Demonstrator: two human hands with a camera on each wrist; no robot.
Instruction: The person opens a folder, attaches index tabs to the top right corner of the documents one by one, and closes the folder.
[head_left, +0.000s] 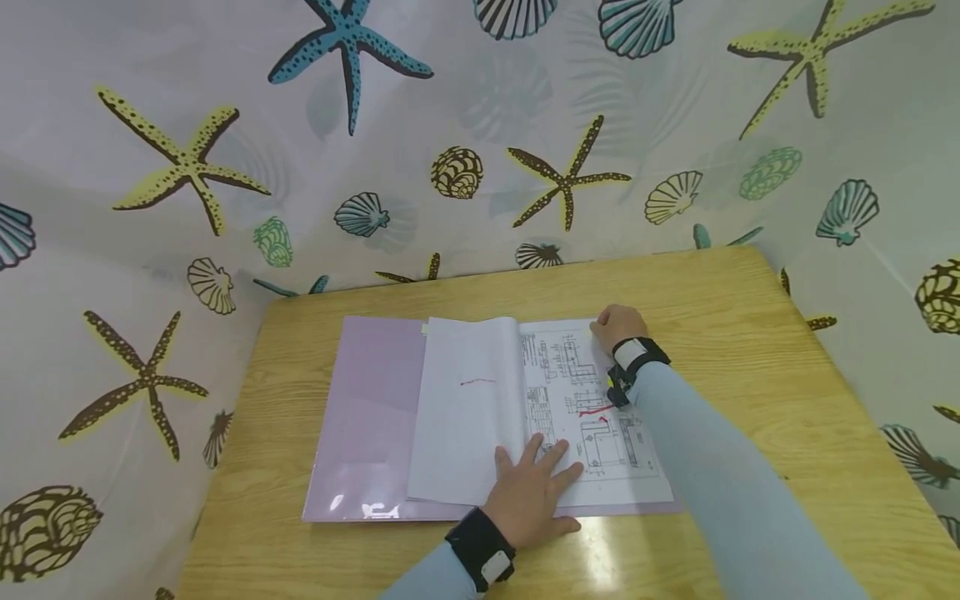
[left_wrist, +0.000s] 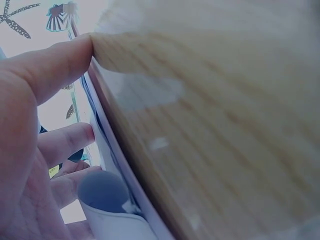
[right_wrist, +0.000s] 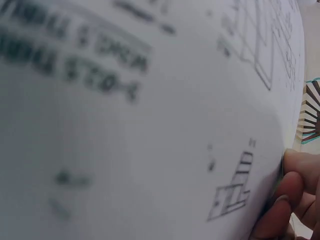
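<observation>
An open lilac folder (head_left: 367,417) lies on the table, holding a stack of paper sheets. Its left-hand sheet (head_left: 465,433) is mostly blank with a thin red mark; the right-hand sheet (head_left: 558,362) carries technical drawings and red pen strokes. My right hand (head_left: 621,323) pinches the upper right edge of the drawing sheet. In the right wrist view, curled fingers (right_wrist: 287,200) meet the edge of the bowed page (right_wrist: 150,150). My left hand (head_left: 525,496) rests, fingers spread, across the sheets' lower edge near the fold. The left wrist view shows its thumb (left_wrist: 65,62) touching the tabletop.
The wooden table (head_left: 750,367) extends around the folder on all sides. A cloth (head_left: 420,100) printed with starfish and shells hangs behind and beside the table. Both wrists wear black straps (head_left: 480,542).
</observation>
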